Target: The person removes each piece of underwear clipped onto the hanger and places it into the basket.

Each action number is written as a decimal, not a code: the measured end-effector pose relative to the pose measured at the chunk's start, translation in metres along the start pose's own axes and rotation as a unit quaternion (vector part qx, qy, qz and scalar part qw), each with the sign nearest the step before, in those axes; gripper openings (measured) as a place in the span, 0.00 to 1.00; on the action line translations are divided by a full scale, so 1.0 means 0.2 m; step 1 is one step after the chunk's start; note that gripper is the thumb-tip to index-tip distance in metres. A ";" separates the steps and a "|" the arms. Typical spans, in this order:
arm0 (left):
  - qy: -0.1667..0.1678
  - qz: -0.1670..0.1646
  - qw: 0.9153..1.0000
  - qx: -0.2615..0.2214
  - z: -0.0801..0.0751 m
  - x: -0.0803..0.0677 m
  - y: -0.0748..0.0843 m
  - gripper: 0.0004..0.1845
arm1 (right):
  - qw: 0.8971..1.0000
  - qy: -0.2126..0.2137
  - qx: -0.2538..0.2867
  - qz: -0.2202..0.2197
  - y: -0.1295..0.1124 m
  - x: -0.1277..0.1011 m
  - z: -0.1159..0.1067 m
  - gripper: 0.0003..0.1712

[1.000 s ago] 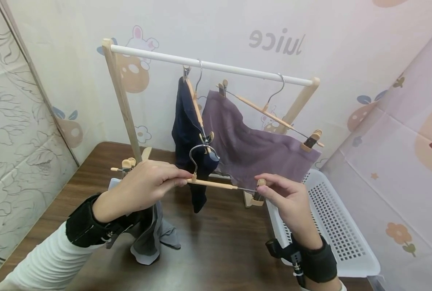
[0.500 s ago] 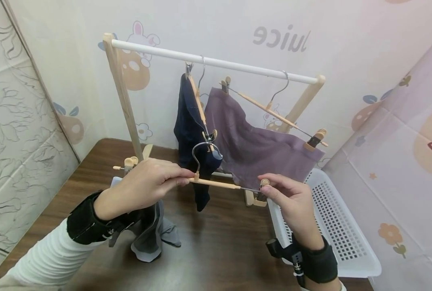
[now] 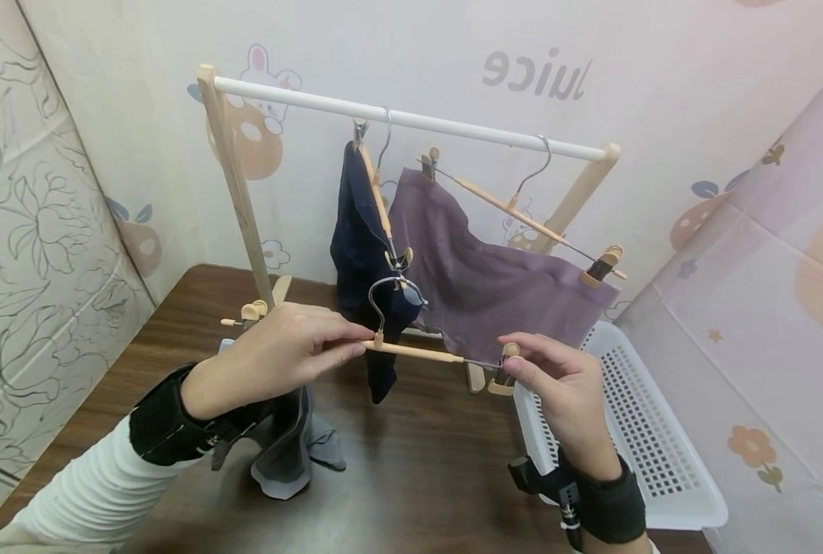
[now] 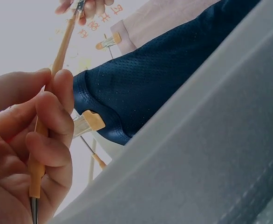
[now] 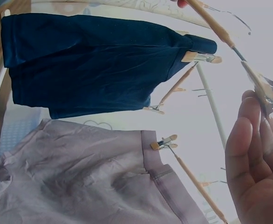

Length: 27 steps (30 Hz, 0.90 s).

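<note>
Hanger looks slim and peach-coloured, with a silver hook.

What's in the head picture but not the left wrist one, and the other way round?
Only the head view shows the white basket and brown table. Only the left wrist view shows the palm side of the left hand and tiny dots on the blue cloth. Both show that hand, the right hand, held hanger, blue cloth, gray cloth and purple cloth.

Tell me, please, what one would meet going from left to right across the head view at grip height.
Floral panel, brown table, left grip, hanger bar, hanger's right clip, right grip, white basket, pastel backdrop.
</note>
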State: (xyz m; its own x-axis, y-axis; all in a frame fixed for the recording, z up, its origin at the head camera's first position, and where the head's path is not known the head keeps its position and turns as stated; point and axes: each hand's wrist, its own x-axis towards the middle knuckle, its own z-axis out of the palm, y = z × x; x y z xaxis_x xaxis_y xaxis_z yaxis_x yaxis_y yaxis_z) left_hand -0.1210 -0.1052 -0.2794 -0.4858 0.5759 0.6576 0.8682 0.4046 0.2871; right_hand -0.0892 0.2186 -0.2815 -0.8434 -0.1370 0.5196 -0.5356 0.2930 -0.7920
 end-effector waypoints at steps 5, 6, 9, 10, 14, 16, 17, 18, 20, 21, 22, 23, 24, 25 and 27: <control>0.006 0.013 1.000 -0.006 0.01 0.00 0.00 0.08 | 1.000 0.003 0.008 -0.005 -0.01 -0.01 0.00 0.10; 0.010 0.019 1.000 -0.006 0.01 0.00 0.00 0.08 | 1.000 0.001 0.012 -0.007 -0.02 -0.01 -0.01 0.10; 0.023 0.035 0.999 -0.003 0.01 0.00 -0.01 0.09 | 1.000 -0.007 0.020 -0.010 -0.02 -0.01 -0.01 0.10; 0.025 0.038 0.999 -0.002 0.01 0.00 -0.01 0.09 | 1.000 -0.010 0.016 -0.011 -0.02 -0.01 -0.01 0.10; 0.024 0.043 0.999 -0.001 0.01 0.00 -0.01 0.10 | 1.000 -0.008 0.016 -0.010 -0.01 -0.03 -0.02 0.11; 0.023 0.044 0.999 -0.004 0.01 0.00 -0.01 0.10 | 1.000 -0.004 0.014 -0.006 -0.01 -0.04 -0.02 0.12; 0.024 0.044 0.999 -0.006 0.01 0.00 0.00 0.10 | 1.000 -0.002 0.019 -0.005 -0.01 -0.04 -0.02 0.13; 0.025 0.045 0.999 -0.007 0.02 0.01 0.00 0.10 | 1.000 -0.001 0.022 -0.008 -0.01 -0.04 -0.02 0.13; 0.029 0.047 0.998 -0.011 0.02 0.01 0.00 0.10 | 1.000 -0.001 0.022 -0.006 -0.02 -0.04 -0.02 0.14; 0.031 0.047 0.998 -0.013 0.02 0.01 0.00 0.10 | 1.000 0.000 0.025 -0.009 -0.01 -0.04 -0.02 0.14; 0.032 0.046 0.998 -0.014 0.02 0.01 0.00 0.10 | 0.999 0.002 0.031 -0.012 -0.01 -0.04 -0.02 0.14; 0.034 0.045 0.998 -0.016 0.03 0.01 0.00 0.11 | 0.999 0.007 0.036 -0.014 -0.01 -0.04 -0.02 0.14; 0.036 0.043 0.998 -0.017 0.03 0.01 0.00 0.11 | 0.999 0.011 0.048 -0.018 0.00 -0.04 -0.01 0.15; 0.039 0.041 0.998 -0.017 0.03 0.01 0.00 0.11 | 0.998 0.015 0.063 -0.023 0.00 -0.04 -0.01 0.16; 0.044 0.034 0.998 -0.017 0.02 0.01 0.00 0.11 | 0.995 0.022 0.092 -0.032 0.01 -0.05 -0.01 0.19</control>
State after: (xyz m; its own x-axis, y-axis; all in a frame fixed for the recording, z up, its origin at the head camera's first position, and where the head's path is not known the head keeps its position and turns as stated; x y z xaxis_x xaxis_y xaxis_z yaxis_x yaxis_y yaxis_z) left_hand -0.1228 -0.1009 -0.2819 -0.4161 0.5362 0.7344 0.9026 0.3414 0.2622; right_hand -0.0821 0.2222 -0.2874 -0.8064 -0.1081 0.5814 -0.5908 0.1067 -0.7997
